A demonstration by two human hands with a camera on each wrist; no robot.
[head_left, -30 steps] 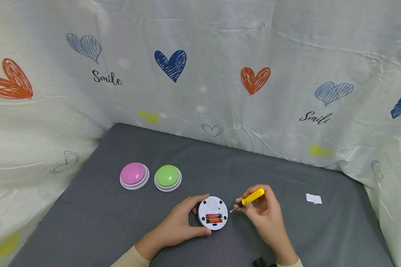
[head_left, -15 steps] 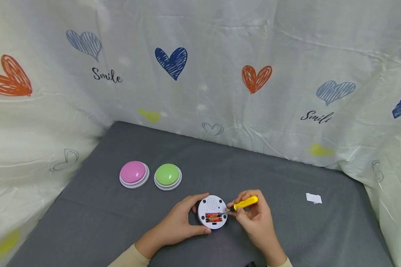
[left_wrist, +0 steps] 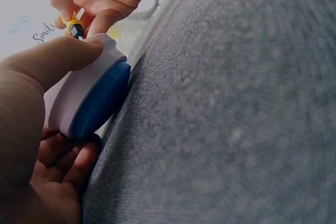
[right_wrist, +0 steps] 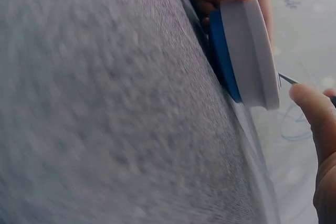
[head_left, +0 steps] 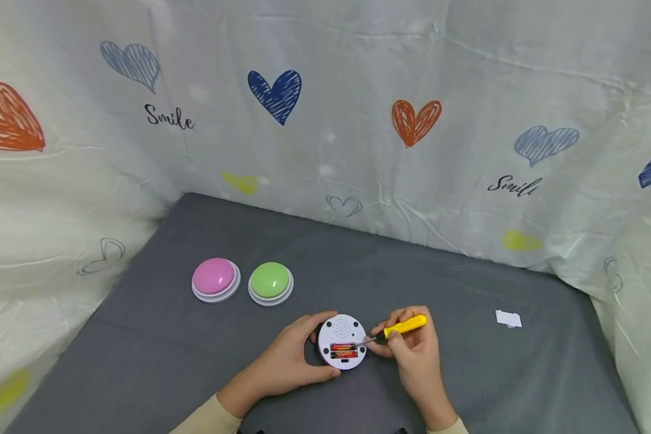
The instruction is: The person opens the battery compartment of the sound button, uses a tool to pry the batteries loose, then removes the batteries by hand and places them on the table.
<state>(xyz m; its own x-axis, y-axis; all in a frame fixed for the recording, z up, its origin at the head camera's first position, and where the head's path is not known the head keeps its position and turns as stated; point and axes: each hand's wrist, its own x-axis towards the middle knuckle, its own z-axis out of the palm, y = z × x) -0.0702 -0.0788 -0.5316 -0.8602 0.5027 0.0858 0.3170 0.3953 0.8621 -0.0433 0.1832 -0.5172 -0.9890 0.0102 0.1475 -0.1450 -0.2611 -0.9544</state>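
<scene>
My left hand (head_left: 287,360) grips a round push button (head_left: 342,328) by its rim, thumb on the near side and fingers on the far side. Its white underside faces up, showing speaker holes and two red batteries (head_left: 343,351) in an uncovered compartment. The blue dome (left_wrist: 102,100) points down toward the cloth in the left wrist view. In my right hand (head_left: 415,358) a screwdriver (head_left: 405,326) with a yellow handle is pinched. Its metal tip reaches the right end of the batteries; whether it touches them I cannot tell.
A pink button (head_left: 214,277) and a green button (head_left: 270,281) stand dome up at the back left of the grey cloth (head_left: 168,337). A small white cover piece (head_left: 508,319) lies at the right. White curtain (head_left: 331,144) with printed hearts hangs behind and at the sides.
My right hand has moved left, bringing the screwdriver tip from beside the button onto the battery compartment. Over the last half second the handle tilted slightly. My left hand keeps its grip.
</scene>
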